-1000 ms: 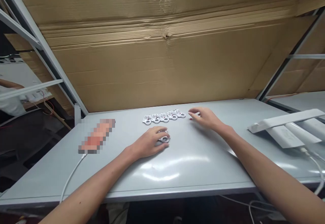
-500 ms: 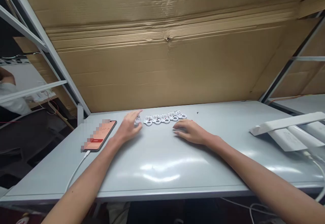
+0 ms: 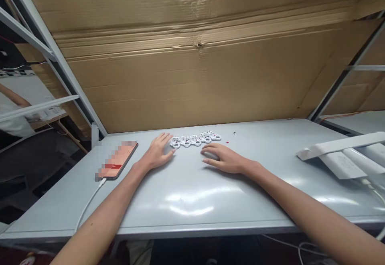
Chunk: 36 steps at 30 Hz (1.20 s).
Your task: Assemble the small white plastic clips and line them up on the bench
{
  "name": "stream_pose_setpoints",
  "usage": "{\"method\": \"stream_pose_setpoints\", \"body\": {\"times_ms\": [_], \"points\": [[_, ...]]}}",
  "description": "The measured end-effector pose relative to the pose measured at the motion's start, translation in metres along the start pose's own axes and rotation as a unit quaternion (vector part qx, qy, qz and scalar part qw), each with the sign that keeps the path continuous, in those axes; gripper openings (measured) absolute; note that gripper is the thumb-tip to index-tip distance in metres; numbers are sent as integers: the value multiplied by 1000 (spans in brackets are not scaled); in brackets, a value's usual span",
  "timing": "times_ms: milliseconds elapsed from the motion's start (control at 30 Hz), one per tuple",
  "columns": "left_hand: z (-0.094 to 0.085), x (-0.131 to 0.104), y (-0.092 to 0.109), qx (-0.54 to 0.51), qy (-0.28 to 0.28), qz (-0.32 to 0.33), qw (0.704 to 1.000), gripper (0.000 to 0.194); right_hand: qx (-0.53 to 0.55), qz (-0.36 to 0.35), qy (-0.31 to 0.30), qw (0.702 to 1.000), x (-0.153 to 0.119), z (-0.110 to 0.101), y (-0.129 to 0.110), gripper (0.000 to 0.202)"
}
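Observation:
Several small flat white pieces (image 3: 195,140), each with a round ring at its near end, lie side by side in a row on the grey tabletop. My left hand (image 3: 158,150) is at the row's left end, fingers spread, thumb and fingertips close to the leftmost piece (image 3: 175,142). Whether it touches that piece I cannot tell. My right hand (image 3: 224,157) rests low over the table just in front of the row's right half. Its fingers are slightly curled and apart, with nothing visible in them.
A phone (image 3: 120,160) with a white cable (image 3: 90,203) lies on the left. On the right stands a white device (image 3: 339,156) with flat panels. A tiny red bit (image 3: 227,142) and a small dark bit (image 3: 234,133) lie behind my right hand. Cardboard (image 3: 192,84) walls the back.
My left hand has shifted right, up to the row's left end. The separate white piece beside its fingers no longer shows. My right hand has moved slightly left and nearer, uncovering the red bit.

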<state>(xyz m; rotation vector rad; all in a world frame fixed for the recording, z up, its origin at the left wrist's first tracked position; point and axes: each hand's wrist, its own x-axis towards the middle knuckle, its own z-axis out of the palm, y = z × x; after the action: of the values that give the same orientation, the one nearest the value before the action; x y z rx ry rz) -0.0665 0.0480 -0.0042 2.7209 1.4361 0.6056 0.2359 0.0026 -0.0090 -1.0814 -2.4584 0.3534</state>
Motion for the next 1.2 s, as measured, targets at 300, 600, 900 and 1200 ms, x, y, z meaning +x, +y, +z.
{"method": "stream_pose_setpoints", "body": {"times_ms": [300,600,900,1200], "points": [[-6,-5,18,61,-110,42,991,52,2,-7,11,1000,1,1,2,35],[-23,-12,31,63,-62,74,993,40,8,-1,-1,1000,-1,0,8,34],[6,-2,19,33,-27,13,999,34,-15,-5,4,1000,1,1,8,32],[-6,-7,62,24,15,65,997,72,-16,-7,34,999,2,4,9,28]]}}
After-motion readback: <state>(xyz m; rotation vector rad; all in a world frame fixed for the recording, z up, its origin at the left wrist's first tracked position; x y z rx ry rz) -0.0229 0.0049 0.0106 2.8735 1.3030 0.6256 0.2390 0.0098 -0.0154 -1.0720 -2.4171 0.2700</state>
